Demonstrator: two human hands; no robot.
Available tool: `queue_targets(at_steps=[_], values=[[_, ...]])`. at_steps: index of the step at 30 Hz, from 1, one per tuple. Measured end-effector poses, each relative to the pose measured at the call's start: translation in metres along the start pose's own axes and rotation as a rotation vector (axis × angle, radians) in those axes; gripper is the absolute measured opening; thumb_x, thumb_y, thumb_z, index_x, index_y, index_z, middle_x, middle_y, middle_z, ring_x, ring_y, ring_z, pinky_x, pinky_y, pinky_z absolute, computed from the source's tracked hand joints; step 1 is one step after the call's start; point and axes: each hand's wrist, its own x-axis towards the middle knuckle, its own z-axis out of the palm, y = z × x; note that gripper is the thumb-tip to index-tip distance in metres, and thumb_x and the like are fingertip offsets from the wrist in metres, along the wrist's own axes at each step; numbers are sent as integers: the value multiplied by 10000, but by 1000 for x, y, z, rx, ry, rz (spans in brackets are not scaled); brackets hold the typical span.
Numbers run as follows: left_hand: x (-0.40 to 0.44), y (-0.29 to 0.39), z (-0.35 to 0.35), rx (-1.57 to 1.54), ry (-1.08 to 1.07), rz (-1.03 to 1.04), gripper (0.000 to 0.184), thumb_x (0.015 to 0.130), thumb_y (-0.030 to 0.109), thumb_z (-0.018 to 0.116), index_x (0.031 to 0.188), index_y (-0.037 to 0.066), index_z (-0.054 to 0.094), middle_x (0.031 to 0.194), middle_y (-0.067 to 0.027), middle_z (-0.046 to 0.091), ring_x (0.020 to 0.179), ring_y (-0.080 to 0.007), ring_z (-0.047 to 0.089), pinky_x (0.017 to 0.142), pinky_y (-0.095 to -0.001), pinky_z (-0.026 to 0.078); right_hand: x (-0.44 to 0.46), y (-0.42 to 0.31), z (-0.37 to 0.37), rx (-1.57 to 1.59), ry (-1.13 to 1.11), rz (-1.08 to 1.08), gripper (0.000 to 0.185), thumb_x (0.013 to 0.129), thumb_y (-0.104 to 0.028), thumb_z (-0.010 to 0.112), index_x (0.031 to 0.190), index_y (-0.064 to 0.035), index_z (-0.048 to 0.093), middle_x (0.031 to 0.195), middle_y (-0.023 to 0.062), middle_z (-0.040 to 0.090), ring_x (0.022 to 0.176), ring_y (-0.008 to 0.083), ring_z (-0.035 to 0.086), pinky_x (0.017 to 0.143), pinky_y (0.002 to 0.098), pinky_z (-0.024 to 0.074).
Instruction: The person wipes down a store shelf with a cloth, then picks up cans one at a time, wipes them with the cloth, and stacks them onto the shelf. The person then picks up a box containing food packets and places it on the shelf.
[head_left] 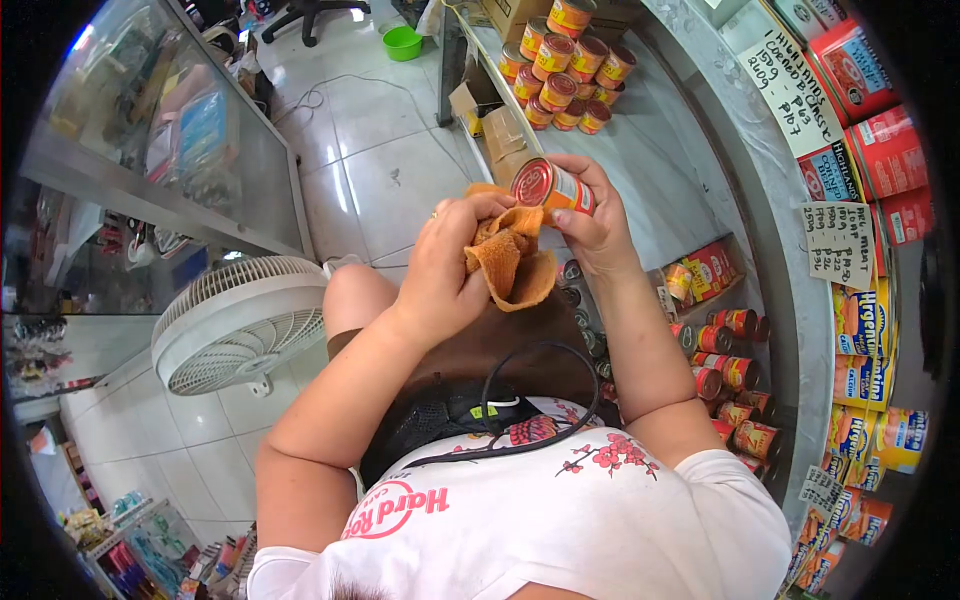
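My left hand (447, 255) is closed around a bunched orange-brown cloth (518, 270), whose folds hang down below the fingers. Its upper part lies against the side of a small tin can (552, 187). My right hand (595, 215) grips that can, tilted so that its red printed lid faces left. The thumb presses on the label and the fingers wrap behind it. Both hands are close together above my lap.
A stack of similar cans (565, 65) stands on the shelf ahead. More cans (735, 370) lie lower right, beside priced goods (865, 200). A white fan (245, 325) stands left, near a glass cabinet (190, 130). A green basin (402, 43) sits on the tiled floor.
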Motion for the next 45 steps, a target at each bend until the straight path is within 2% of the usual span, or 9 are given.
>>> queue_targets(at_steps=[8, 11, 14, 20, 27, 33, 38, 41, 45], values=[[1, 2, -1, -100, -50, -46, 314, 804, 26, 636, 1094, -13, 520, 1092, -105, 600, 994, -151, 583, 866, -273, 462, 0, 7, -2, 23, -72, 61, 541, 698, -83, 688, 1187, 3, 473, 1092, 80, 574, 997, 140, 574, 901, 285, 467], [2, -2, 1, -116, -52, -76, 331, 798, 26, 643, 1102, -16, 520, 1093, -103, 601, 1000, -152, 580, 882, -282, 454, 0, 7, -1, 8, -92, 97, 566, 690, -103, 704, 1196, 2, 471, 1100, 79, 574, 1015, 146, 568, 919, 288, 457], [9, -4, 2, -66, 38, -11, 352, 694, -16, 537, 1043, 20, 563, 965, -122, 610, 909, -297, 576, 807, -362, 452, -4, 6, 2, 11, -114, 158, 589, 689, -133, 708, 1210, -1, 468, 1110, 82, 569, 1029, 160, 565, 929, 298, 452], [6, -25, -27, -635, 195, -480, 330, 868, 146, 516, 1186, 64, 544, 1101, -107, 583, 1030, -270, 561, 905, -397, 448, -1, 29, -13, 512, -134, 115, 635, 750, -313, 681, 1243, 15, 454, 1183, 148, 547, 1037, 263, 572, 894, 370, 490], [-22, -71, -77, -1698, 364, -382, 582, 914, 468, 459, 1337, 76, 386, 1338, -145, 435, 1252, -313, 403, 1072, -506, 293, 10, 27, -15, 1038, 127, 328, 565, 935, -427, 433, 1292, 10, 402, 1229, 147, 523, 1005, 266, 564, 778, 357, 504], [-31, -66, -34, -1723, 396, -618, 527, 919, 419, 474, 1267, 25, 444, 1249, -134, 519, 1150, -288, 501, 1008, -482, 391, 11, 51, -16, 876, 13, 267, 572, 911, -365, 533, 1316, 6, 375, 1228, 144, 519, 1017, 242, 562, 877, 362, 473], [-19, -72, 2, -1801, 169, -704, 421, 920, 352, 510, 1233, 71, 494, 1184, -101, 564, 1073, -248, 559, 949, -418, 457, 2, 47, 34, -628, -33, -171, 726, 724, -148, 779, 1326, -41, 389, 1214, 95, 521, 1104, 241, 527, 985, 377, 402], [-13, -79, 9, -1548, 192, -863, 397, 932, 323, 503, 1240, 73, 493, 1223, -123, 547, 1099, -256, 556, 949, -422, 461, 7, 55, 31, -990, -20, -364, 736, 696, -133, 783, 1316, -37, 399, 1193, 102, 538, 1086, 196, 530, 962, 333, 407], [-18, -64, -13, -1547, 129, -741, 465, 942, 346, 468, 1281, 30, 457, 1277, -196, 499, 1156, -293, 518, 996, -435, 418, 47, 60, -33, -689, 206, -258, 676, 690, -108, 776, 1263, -33, 425, 1151, 97, 559, 1058, 182, 546, 924, 319, 429]])
